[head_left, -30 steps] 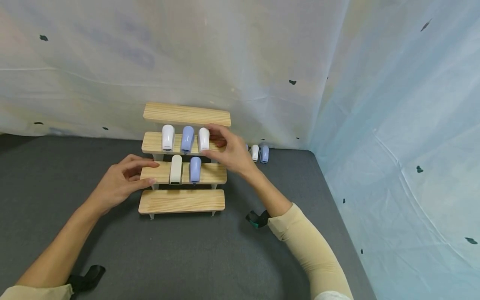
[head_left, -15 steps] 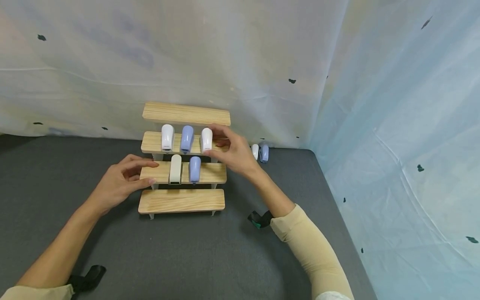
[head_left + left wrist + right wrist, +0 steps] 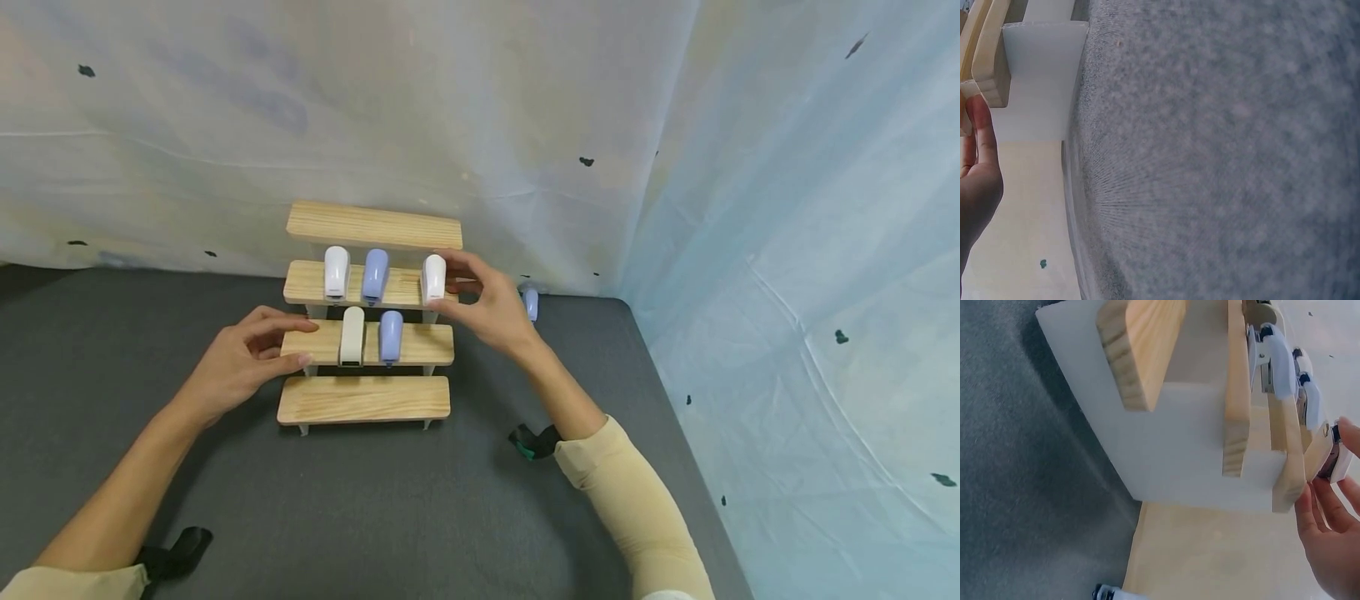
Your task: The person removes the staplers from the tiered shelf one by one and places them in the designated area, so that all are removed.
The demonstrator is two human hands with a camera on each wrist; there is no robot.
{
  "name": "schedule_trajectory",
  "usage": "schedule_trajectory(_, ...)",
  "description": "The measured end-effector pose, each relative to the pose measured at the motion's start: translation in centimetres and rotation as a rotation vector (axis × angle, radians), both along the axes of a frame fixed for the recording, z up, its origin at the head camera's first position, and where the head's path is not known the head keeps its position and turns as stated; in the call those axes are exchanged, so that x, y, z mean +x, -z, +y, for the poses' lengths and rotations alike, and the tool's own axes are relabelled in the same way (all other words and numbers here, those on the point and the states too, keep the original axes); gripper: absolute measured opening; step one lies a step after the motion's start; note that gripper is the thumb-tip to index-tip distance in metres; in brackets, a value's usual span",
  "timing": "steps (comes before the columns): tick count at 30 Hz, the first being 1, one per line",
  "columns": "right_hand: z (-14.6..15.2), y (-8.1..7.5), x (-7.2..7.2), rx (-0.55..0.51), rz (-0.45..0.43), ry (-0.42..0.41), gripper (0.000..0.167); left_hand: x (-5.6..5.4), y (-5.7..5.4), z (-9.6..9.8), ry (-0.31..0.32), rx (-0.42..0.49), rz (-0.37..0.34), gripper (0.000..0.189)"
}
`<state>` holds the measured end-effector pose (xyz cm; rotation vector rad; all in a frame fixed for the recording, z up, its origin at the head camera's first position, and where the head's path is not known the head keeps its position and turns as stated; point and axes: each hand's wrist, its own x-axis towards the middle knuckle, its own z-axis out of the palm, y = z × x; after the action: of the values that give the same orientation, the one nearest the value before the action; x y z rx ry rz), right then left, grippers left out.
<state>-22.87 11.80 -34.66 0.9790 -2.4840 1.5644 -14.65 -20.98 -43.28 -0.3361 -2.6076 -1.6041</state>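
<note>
A stepped wooden display shelf (image 3: pixel 363 402) stands on the dark cloth. My left hand (image 3: pixel 238 362) grips the left end of its second board from the bottom, fingers behind and thumb in front. On the board above, my right hand (image 3: pixel 487 304) pinches a small white stapler (image 3: pixel 433 278) near the right end. Left of it on that board stand another white stapler (image 3: pixel 337 272) and a lavender stapler (image 3: pixel 375 275). The board below bears a cream stapler (image 3: pixel 352 336) and a second lavender stapler (image 3: pixel 390 336). In the right wrist view, fingertips (image 3: pixel 1305 503) reach the board's end.
Behind the right hand, one more lavender stapler (image 3: pixel 531 303) shows on the cloth, partly hidden. The top board (image 3: pixel 373 223) stands close to a pale hanging sheet (image 3: pixel 450 108). A sheet (image 3: pixel 810 333) also hangs along the right edge.
My right hand has slid the white stapler to the right along its board, widening the gap to the lavender one. The left hand has kept its place on the shelf.
</note>
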Motion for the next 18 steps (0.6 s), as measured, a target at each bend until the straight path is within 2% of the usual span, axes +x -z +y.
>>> schedule_trajectory(6,1.1,0.0,0.2,-0.006,-0.002,0.014,0.064,0.0,0.0,0.0,0.006,-0.006,0.012,0.039)
schedule_trajectory(13,1.9,-2.2,2.0,-0.008,-0.008,0.017,0.059,0.0,0.0,-0.1,0.033,0.011,0.023,0.04)
schedule_trajectory(18,2.5,-2.2,2.2,-0.009,-0.007,0.006,0.059,0.1,0.1,-0.1,0.029,0.026,0.008,0.039)
